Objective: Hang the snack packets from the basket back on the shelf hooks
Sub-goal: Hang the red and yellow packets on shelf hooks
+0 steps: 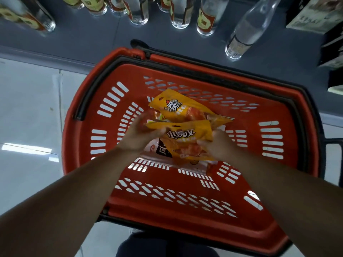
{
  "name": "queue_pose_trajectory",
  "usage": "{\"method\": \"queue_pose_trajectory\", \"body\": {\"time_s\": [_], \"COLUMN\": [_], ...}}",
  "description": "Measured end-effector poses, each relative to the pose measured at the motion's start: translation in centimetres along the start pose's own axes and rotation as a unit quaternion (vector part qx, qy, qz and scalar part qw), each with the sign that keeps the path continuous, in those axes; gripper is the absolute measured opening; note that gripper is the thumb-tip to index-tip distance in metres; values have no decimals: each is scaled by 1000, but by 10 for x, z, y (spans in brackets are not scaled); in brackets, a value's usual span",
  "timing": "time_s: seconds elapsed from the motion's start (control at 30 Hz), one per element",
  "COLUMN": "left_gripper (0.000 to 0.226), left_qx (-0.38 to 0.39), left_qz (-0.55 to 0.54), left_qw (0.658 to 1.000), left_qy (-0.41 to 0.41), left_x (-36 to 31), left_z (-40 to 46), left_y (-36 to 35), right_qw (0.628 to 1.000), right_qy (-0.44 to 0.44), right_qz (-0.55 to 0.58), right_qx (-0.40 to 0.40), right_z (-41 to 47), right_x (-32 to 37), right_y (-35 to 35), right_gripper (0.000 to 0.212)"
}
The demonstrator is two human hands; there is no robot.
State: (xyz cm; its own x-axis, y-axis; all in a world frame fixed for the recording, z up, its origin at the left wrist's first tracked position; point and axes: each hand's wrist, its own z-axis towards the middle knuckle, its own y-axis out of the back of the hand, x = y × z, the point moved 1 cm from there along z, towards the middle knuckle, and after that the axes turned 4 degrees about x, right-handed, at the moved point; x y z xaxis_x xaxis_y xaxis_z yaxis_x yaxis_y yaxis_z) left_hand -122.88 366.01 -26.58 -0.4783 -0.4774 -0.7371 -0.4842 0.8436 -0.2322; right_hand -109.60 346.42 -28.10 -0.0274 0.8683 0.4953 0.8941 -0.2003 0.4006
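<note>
A red plastic basket [185,199] with black handles stands on the floor below me. Both my hands are inside it, over a small pile of snack packets. My left hand [143,134] grips the top left edge of a yellow packet [187,135] with a hang hole. My right hand [219,143] holds the same packet at its right side. A second yellow packet [178,106] lies just behind it, tilted. A white and red packet [157,148] shows underneath. No shelf hooks are in view.
Several glass bottles [206,17] with red and gold labels stand on a low grey shelf [92,38] beyond the basket. A clear bottle [246,28] leans at the right, next to boxes [319,13]. Pale floor tiles [27,112] lie to the left.
</note>
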Motion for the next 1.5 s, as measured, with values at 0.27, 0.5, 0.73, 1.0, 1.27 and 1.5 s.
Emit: {"method": "queue_pose_trajectory", "body": {"time_s": [0.27, 0.5, 0.73, 1.0, 1.27, 1.5], "left_gripper": [15, 7, 17, 21, 13, 8], "left_qx": [5, -15, -25, 7, 50, 64], "left_qz": [202, 233, 254, 226, 242, 252], "left_qw": [978, 972, 966, 970, 951, 927], "left_qy": [49, -10, -50, -92, -187, -269], "left_x": [4, -80, -183, -318, -478, -589], "left_z": [3, -41, -119, -240, -336, -408], "left_y": [-35, -51, -70, -112, -151, -198], "right_qw": [980, 968, 950, 935, 913, 883], "right_qy": [-17, -9, 15, 31, 120, 215], "right_qz": [193, 225, 270, 283, 297, 281], "right_qx": [-41, -106, -155, -211, -252, -310], "right_z": [-36, -98, -194, -342, -480, -592], "right_x": [8, 62, 137, 223, 327, 390], "right_y": [15, 61, 112, 169, 258, 325], "right_gripper": [24, 26, 9, 6, 7, 12]}}
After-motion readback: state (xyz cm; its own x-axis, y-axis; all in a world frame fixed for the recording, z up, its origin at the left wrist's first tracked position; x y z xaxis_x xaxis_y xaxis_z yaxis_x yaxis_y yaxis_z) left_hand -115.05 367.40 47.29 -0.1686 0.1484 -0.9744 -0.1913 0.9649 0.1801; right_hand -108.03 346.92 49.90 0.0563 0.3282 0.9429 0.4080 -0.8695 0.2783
